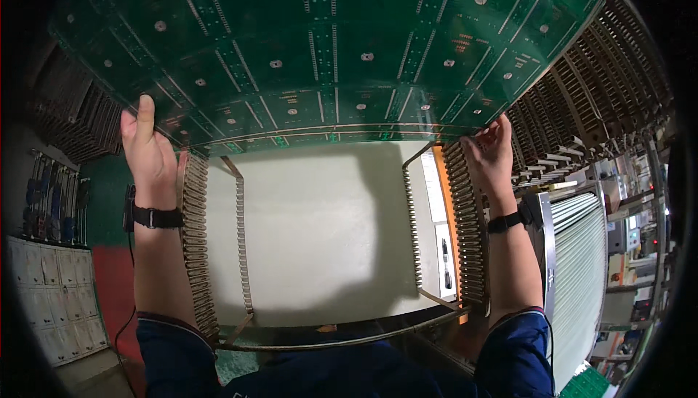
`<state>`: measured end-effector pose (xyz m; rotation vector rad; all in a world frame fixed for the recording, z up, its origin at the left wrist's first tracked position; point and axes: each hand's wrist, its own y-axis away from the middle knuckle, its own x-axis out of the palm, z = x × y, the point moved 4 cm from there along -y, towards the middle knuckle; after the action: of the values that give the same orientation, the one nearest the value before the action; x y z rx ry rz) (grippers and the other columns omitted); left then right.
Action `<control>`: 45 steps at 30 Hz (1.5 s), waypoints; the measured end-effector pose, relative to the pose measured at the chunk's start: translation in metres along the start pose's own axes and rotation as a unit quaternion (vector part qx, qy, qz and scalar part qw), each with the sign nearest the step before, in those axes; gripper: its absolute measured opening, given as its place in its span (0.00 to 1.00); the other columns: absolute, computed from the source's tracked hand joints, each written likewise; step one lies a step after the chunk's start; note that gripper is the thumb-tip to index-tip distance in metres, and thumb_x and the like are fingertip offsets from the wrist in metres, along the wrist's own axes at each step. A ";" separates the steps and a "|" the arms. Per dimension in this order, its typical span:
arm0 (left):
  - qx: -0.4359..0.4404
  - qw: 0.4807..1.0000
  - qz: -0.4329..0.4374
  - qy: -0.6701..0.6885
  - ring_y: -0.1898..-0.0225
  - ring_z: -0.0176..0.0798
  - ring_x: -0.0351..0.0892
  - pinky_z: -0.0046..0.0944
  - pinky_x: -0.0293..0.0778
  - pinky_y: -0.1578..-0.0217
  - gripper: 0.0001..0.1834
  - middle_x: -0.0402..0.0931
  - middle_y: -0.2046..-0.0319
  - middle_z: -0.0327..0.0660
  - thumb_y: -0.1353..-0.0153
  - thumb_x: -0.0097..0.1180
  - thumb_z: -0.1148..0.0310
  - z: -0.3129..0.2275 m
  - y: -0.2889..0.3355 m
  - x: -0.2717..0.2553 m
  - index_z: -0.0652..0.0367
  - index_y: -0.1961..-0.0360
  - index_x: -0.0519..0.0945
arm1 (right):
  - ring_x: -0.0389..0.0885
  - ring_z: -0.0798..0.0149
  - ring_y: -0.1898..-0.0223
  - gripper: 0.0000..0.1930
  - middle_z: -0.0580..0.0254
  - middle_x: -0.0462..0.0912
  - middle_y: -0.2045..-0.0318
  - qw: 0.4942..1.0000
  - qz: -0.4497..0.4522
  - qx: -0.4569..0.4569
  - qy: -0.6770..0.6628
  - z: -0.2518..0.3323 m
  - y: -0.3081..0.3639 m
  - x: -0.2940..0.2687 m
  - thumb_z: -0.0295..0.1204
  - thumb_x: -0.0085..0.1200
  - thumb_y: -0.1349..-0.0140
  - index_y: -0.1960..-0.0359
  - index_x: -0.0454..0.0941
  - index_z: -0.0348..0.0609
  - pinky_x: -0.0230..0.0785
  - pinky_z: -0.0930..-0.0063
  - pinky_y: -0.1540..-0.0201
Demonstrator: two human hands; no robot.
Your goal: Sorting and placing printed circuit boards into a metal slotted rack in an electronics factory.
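A large green circuit board panel (pixel 356 34), patterned with repeating pads and holes, spans the upper part of the head view. At its near left corner my left hand (pixel 153 158) grips the edge, thumb lying on the green face and fingers mostly behind it. My right hand (pixel 493 157) is closed around the near right corner, with some fingertips hidden. Below and nearer to me stands a metal rack with toothed rails; its left rail (pixel 196 242) and right rail (pixel 466 231) run beneath my wrists. The panel's near edge is over the rack's far end.
A white surface (pixel 320 238) lies under the rack, with a pen (pixel 446 263) on its right. Slotted racks (pixel 582 78) stand at far right, above a stack of pale panels (pixel 578 282). Grey lockers (pixel 58 289) and a red floor patch (pixel 116 289) are at left.
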<state>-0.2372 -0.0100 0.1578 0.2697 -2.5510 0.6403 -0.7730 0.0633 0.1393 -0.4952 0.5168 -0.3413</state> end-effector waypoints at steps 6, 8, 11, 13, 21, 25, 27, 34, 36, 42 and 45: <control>-0.002 1.000 -0.009 -0.011 0.47 0.41 0.78 0.43 0.73 0.44 0.17 0.76 0.46 0.47 0.28 0.51 0.66 0.007 -0.004 -0.017 0.62 0.43 0.70 | 0.76 0.77 0.68 0.18 0.68 0.82 0.67 0.991 0.036 0.047 0.122 0.019 -0.013 -0.013 0.23 0.65 0.41 0.50 0.76 0.38 0.73 0.80 0.61; -0.026 1.000 0.003 0.007 0.44 0.39 0.74 0.41 0.69 0.41 0.16 0.74 0.44 0.44 0.28 0.52 0.67 0.009 -0.006 -0.021 0.62 0.43 0.70 | 0.77 0.77 0.67 0.13 0.68 0.81 0.72 0.995 0.019 0.047 0.084 0.003 -0.018 -0.018 0.25 0.67 0.41 0.57 0.78 0.37 0.72 0.80 0.62; 0.000 1.000 0.015 -0.021 0.46 0.40 0.76 0.42 0.71 0.42 0.17 0.76 0.45 0.46 0.28 0.52 0.65 0.006 -0.003 -0.012 0.62 0.43 0.70 | 0.78 0.77 0.66 0.12 0.65 0.83 0.70 0.983 0.042 0.080 0.163 0.018 -0.019 -0.013 0.26 0.65 0.39 0.57 0.77 0.36 0.73 0.79 0.60; 0.002 1.000 0.010 -0.027 0.46 0.40 0.76 0.41 0.71 0.42 0.17 0.76 0.45 0.45 0.28 0.52 0.65 0.006 -0.002 -0.015 0.62 0.43 0.70 | 0.79 0.77 0.65 0.12 0.65 0.84 0.69 0.977 0.064 0.107 0.171 0.016 -0.018 -0.006 0.26 0.63 0.38 0.56 0.77 0.36 0.73 0.79 0.59; 0.001 0.999 0.031 -0.037 0.44 0.38 0.73 0.39 0.67 0.40 0.18 0.74 0.44 0.44 0.28 0.51 0.68 0.014 0.006 -0.001 0.63 0.41 0.69 | 0.75 0.78 0.65 0.08 0.70 0.81 0.68 0.983 0.069 0.162 0.051 -0.026 -0.004 -0.003 0.25 0.61 0.37 0.60 0.77 0.35 0.69 0.81 0.59; -0.013 0.998 0.015 -0.060 0.45 0.37 0.73 0.39 0.68 0.41 0.16 0.74 0.44 0.43 0.28 0.50 0.68 0.019 0.006 -0.001 0.62 0.42 0.69 | 0.74 0.79 0.65 0.07 0.72 0.79 0.67 0.983 0.041 0.176 0.045 -0.051 0.007 -0.002 0.24 0.61 0.36 0.60 0.77 0.36 0.68 0.84 0.60; -0.025 0.998 0.008 -0.064 0.45 0.37 0.74 0.38 0.69 0.42 0.16 0.74 0.44 0.43 0.28 0.50 0.68 0.017 0.008 -0.004 0.62 0.43 0.69 | 0.74 0.79 0.65 0.07 0.72 0.80 0.67 0.982 0.035 0.179 0.051 -0.055 0.009 0.000 0.24 0.61 0.36 0.61 0.77 0.36 0.68 0.84 0.60; -0.008 0.995 0.009 -0.098 0.49 0.36 0.75 0.38 0.73 0.48 0.15 0.74 0.47 0.42 0.26 0.48 0.63 0.019 0.015 0.002 0.59 0.44 0.68 | 0.75 0.78 0.67 0.08 0.71 0.81 0.70 0.982 -0.019 0.180 -0.048 -0.054 0.010 0.002 0.24 0.64 0.39 0.62 0.79 0.35 0.69 0.82 0.63; -0.016 0.994 0.015 -0.105 0.48 0.36 0.75 0.37 0.73 0.49 0.16 0.74 0.46 0.42 0.26 0.48 0.63 0.021 0.014 -0.001 0.59 0.43 0.67 | 0.75 0.77 0.68 0.08 0.70 0.81 0.70 0.983 -0.015 0.184 -0.012 -0.054 0.010 0.001 0.24 0.64 0.40 0.61 0.79 0.35 0.69 0.82 0.63; -0.036 0.989 -0.004 -0.145 0.56 0.30 0.74 0.31 0.71 0.60 0.15 0.75 0.50 0.36 0.27 0.50 0.59 0.020 0.020 0.001 0.53 0.46 0.67 | 0.75 0.76 0.67 0.09 0.70 0.81 0.69 0.986 -0.005 0.163 0.030 -0.051 0.008 0.008 0.25 0.64 0.39 0.60 0.79 0.34 0.69 0.81 0.61; -0.046 0.979 -0.022 -0.195 0.67 0.26 0.74 0.27 0.68 0.75 0.12 0.76 0.56 0.32 0.27 0.50 0.55 0.019 0.023 -0.008 0.47 0.52 0.67 | 0.75 0.77 0.66 0.10 0.69 0.81 0.68 0.986 0.006 0.164 0.025 -0.048 0.008 0.012 0.26 0.63 0.39 0.59 0.79 0.35 0.68 0.82 0.60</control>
<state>-0.2448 0.0007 0.1298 0.4570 -2.9288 0.4880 -0.7877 0.0478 0.0943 -0.1649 0.4998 -0.4197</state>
